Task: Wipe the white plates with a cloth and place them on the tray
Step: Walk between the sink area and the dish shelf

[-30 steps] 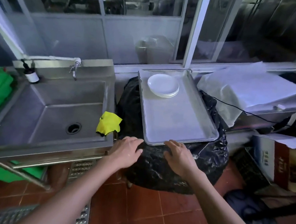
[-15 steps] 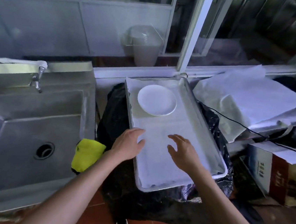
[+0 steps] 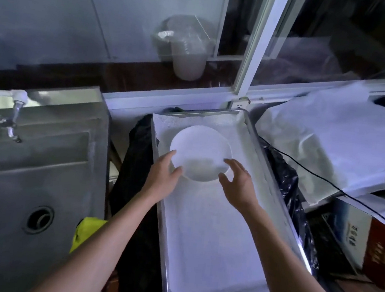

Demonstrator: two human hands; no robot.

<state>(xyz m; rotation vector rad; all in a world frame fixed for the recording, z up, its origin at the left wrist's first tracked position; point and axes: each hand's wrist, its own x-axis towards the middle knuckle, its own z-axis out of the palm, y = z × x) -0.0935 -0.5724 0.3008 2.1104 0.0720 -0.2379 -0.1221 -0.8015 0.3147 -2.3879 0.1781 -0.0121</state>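
Observation:
A stack of white plates [image 3: 200,151] sits at the far end of a long metal tray [image 3: 276,178] lined with white paper. My left hand [image 3: 163,178] touches the stack's left rim with thumb and fingers spread. My right hand [image 3: 238,184] is at the stack's right rim, fingers apart and curled toward it. Neither hand has closed on the plates. A yellow cloth [image 3: 87,232] lies on the sink's right edge, partly behind my left forearm.
The tray rests on something wrapped in black plastic [image 3: 135,187]. A steel sink [image 3: 29,176] with a tap [image 3: 11,122] is to the left. A white-covered unit [image 3: 343,147] with a black cable and cardboard boxes [image 3: 361,244] stand on the right. A window runs behind.
Both hands have moved forward from the tray's near edge, over the tray, to the two sides of the plate stack. The camera has come closer and tilted down.

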